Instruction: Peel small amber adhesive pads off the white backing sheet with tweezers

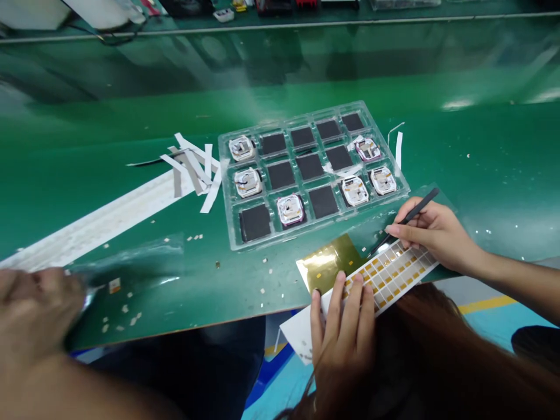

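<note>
At the lower left edge my right hand [37, 318] is blurred, with its fingers curled in. A shiny piece [90, 296] pokes out by its fingertips; its kind is not clear. My left hand [11, 284] seems to overlap it at the frame edge, and its fingers are smeared. A small white-and-orange piece [114, 285] is just right of my right hand. Close by are a clear plastic film [149, 256] and a long white strip [114, 213].
A clear tray [234, 240] holds several watch-case-like parts [290, 209]. Paper strips [199, 166] lie left of it. At right, a co-worker's hand [345, 332] presses a white label sheet [301, 332] beside a gold sheet [328, 259]; the other holds black tweezers [422, 204].
</note>
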`<state>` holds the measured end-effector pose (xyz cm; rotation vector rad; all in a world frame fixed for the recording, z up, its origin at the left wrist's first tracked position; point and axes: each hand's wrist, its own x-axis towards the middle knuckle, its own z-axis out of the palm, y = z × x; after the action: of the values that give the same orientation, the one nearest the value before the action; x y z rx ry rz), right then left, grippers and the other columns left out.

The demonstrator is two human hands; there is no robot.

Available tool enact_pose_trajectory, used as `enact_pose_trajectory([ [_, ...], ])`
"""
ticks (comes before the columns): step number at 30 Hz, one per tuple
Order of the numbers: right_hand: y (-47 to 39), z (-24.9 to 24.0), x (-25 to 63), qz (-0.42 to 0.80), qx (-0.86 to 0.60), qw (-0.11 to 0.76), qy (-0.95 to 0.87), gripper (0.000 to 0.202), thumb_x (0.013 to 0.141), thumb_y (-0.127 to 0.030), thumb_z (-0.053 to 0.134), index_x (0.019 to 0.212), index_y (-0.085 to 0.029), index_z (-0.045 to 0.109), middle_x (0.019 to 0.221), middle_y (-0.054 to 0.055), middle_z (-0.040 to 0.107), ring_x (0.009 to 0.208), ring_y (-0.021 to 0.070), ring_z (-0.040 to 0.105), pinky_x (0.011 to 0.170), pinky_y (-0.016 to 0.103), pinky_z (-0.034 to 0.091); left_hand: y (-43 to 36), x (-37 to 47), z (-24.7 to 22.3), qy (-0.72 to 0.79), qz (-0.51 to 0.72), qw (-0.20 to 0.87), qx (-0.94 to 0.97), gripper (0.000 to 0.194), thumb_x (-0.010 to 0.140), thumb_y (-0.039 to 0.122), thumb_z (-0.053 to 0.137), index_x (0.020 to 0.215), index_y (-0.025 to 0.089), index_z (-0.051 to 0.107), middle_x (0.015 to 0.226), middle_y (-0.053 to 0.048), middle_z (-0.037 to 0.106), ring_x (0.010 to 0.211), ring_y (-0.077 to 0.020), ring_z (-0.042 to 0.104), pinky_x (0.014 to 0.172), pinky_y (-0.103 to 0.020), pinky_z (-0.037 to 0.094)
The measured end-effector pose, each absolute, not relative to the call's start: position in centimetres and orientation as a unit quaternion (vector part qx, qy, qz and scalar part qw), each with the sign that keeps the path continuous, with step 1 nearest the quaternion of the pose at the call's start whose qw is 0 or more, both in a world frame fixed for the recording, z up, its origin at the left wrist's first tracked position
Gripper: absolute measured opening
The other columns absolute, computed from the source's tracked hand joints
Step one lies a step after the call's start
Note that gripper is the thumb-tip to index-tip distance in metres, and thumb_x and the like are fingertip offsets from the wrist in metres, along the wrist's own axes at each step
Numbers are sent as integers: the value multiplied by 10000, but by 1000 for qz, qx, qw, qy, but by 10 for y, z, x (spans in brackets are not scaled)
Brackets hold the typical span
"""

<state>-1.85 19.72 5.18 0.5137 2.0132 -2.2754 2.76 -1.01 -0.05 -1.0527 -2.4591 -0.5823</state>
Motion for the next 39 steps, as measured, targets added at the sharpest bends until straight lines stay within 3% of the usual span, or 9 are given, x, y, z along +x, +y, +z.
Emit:
enact_pose_trajectory([
  [8,200,53,-18,-715,169,38,677,343,597,-309,824,702,-169,529,509,-65,536,420,70,482,395,198,354,-8,28,-1,-881,-217,201,-369,279,850,106,463,1095,111,596,1161,-121,629,1219,-298,476,1077,-513,261],
  [21,197,54,-20,-710,176,50,680,300,638,-292,799,728,-163,543,499,-65,530,390,54,442,364,191,289,-11,25,-4,-874,-190,222,-388,296,839,174,518,1118,120,601,1156,-101,635,1194,-292,503,1091,-505,252],
  [26,199,51,-20,-739,177,34,650,264,659,-264,790,703,-163,550,441,-71,489,381,45,405,353,176,236,-14,23,-5,-871,-122,237,-413,396,822,257,572,1218,240,569,1240,-88,585,1202,-327,487,1087,-533,245],
  [39,199,54,1,-721,171,59,669,330,643,-301,798,700,-170,501,447,-83,485,379,49,422,351,163,317,-6,29,-3,-886,-167,225,-370,343,818,217,573,1159,244,607,1188,-87,617,1186,-322,503,1052,-532,303],
])
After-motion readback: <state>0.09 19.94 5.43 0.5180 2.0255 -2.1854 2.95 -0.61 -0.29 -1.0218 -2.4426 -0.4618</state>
